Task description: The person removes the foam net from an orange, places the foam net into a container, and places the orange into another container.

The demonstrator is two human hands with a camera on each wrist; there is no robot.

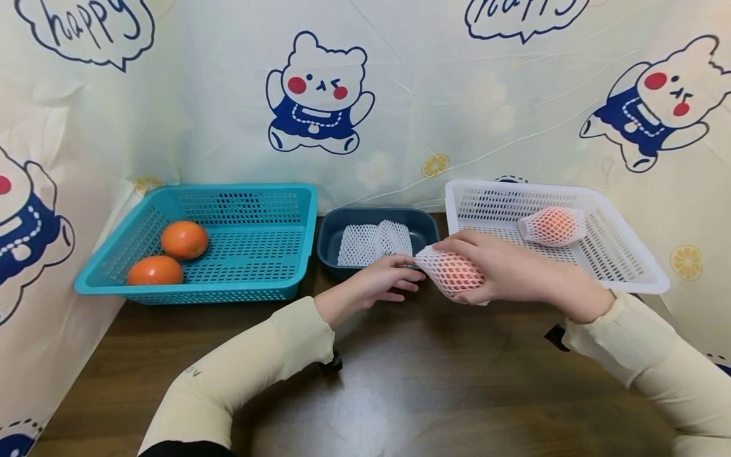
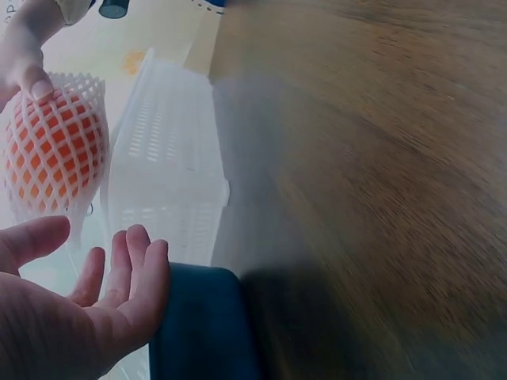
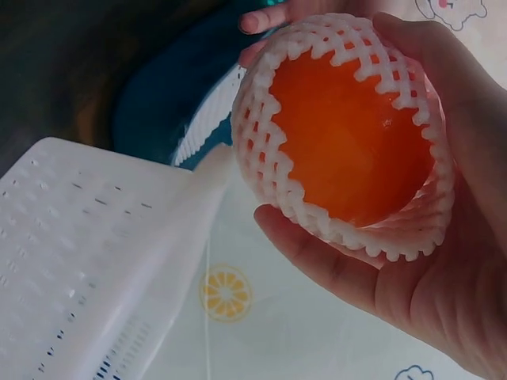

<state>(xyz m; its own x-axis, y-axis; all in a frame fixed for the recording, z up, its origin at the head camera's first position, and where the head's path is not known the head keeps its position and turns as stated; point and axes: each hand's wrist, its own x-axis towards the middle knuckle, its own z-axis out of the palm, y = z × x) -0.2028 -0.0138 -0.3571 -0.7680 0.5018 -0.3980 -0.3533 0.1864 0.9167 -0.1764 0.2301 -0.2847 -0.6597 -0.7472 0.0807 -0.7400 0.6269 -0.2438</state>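
Observation:
My right hand (image 1: pixel 505 266) grips an orange in a white foam net (image 1: pixel 457 273), above the table by the front left corner of the white basket. In the right wrist view the net's open end bares the orange (image 3: pixel 348 142). Beside it my left hand (image 1: pixel 384 282) has its fingers spread and holds nothing; in the left wrist view a gap shows between its fingers (image 2: pixel 135 269) and the netted orange (image 2: pixel 59 150). White foam nets (image 1: pixel 374 244) lie in the dark blue bin (image 1: pixel 328 254) just behind the left hand.
On the left, a teal basket (image 1: pixel 245 292) holds two bare oranges (image 1: pixel 184 240). A white basket (image 1: pixel 628 247) at the right has another netted orange (image 1: pixel 554 226) in it. The containers stand along the back of the wooden table (image 1: pixel 400 381), before a printed cloth (image 1: pixel 422 95).

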